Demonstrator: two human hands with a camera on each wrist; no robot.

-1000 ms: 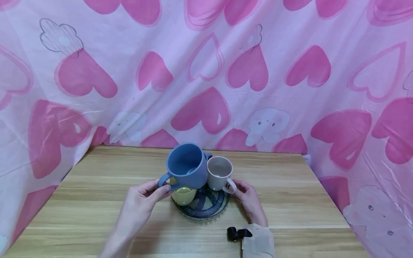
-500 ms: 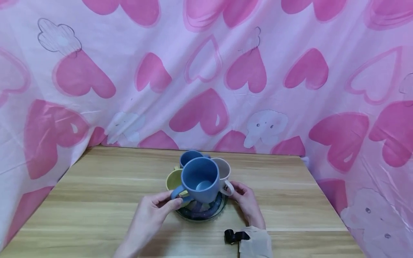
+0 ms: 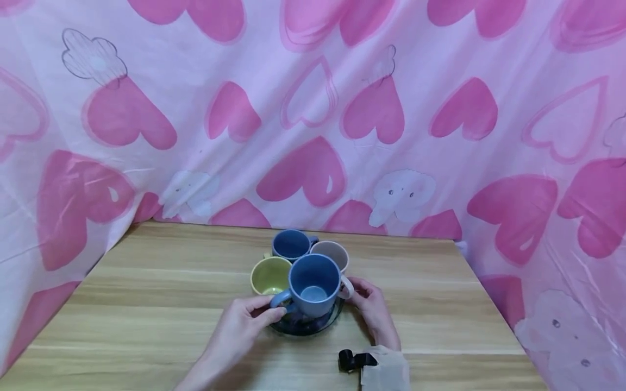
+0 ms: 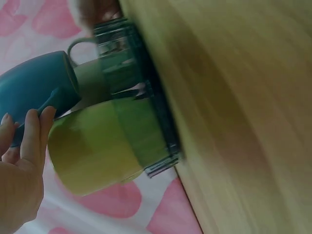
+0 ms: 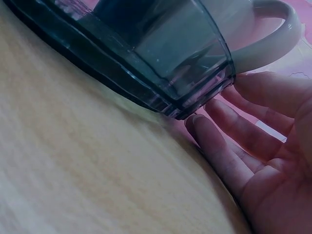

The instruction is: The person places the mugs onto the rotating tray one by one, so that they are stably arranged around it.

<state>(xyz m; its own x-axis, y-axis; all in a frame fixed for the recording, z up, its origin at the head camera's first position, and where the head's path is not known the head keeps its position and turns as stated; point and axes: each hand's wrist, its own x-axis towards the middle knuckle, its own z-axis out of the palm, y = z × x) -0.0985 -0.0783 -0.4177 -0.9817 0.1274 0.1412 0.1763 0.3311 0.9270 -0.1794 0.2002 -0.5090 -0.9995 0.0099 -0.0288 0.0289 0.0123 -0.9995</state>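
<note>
My left hand [image 3: 248,326] pinches the handle of a blue mug [image 3: 314,307], which tilts with its opening toward the head camera. In the left wrist view this blue mug [image 4: 41,85] hangs over the tray's wall, its base facing inward. Below it is a round see-through dark tray [image 3: 304,329] with a raised wall. Standing in the tray are a yellow-green mug [image 3: 270,275], a second blue mug [image 3: 291,244] and a pale grey mug [image 3: 337,254], partly hidden. My right hand [image 3: 374,309] holds the tray's right edge, thumb at the rim and fingers lower down, as the right wrist view shows.
A wooden table [image 3: 161,304] carries the tray near its middle. Pink heart-patterned cloth [image 3: 313,119] hangs behind it and along both sides. A black wrist-camera piece [image 3: 357,360] sits by my right sleeve [image 3: 386,369].
My left hand has brought the held blue mug rightward and down, toward the tray's front. This uncovers the yellow-green mug and the rear blue mug. My right hand stays at the tray's edge.
</note>
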